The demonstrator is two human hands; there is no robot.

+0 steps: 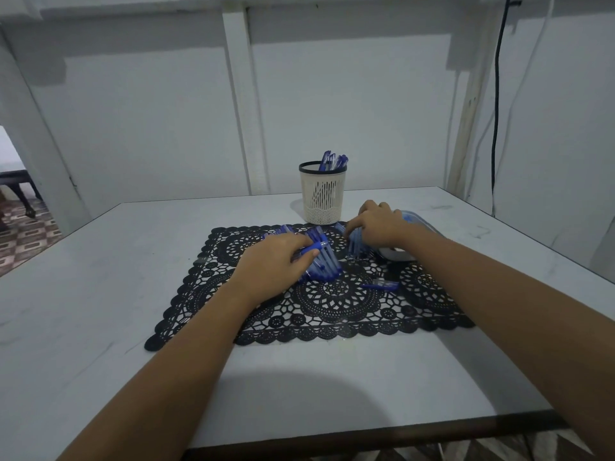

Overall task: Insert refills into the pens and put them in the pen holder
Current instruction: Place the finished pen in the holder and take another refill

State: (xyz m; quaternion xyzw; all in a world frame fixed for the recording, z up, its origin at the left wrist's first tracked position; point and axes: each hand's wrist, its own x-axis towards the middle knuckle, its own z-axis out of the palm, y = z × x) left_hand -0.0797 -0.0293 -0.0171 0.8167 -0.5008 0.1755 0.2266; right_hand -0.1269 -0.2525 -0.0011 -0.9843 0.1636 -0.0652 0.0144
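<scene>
As hands (273, 261) touch pens (321, 257) — holder (322, 197) stands.

Nothing legible anywhere, no word, label, brand or number (whether on the blue pens (321, 262), the cream pen holder (322, 197), the black lace mat (332, 306) or the table (100, 294)), any barrel print too small to read.

A smooth, matt, pale table top (86, 294) is partly covered by a black mat (336, 304) of openwork, lace-like texture. The pen holder (322, 201) is made of cream slotted plastic, and the pens (327, 262) are seen as glossy, translucent blue plastic.
</scene>
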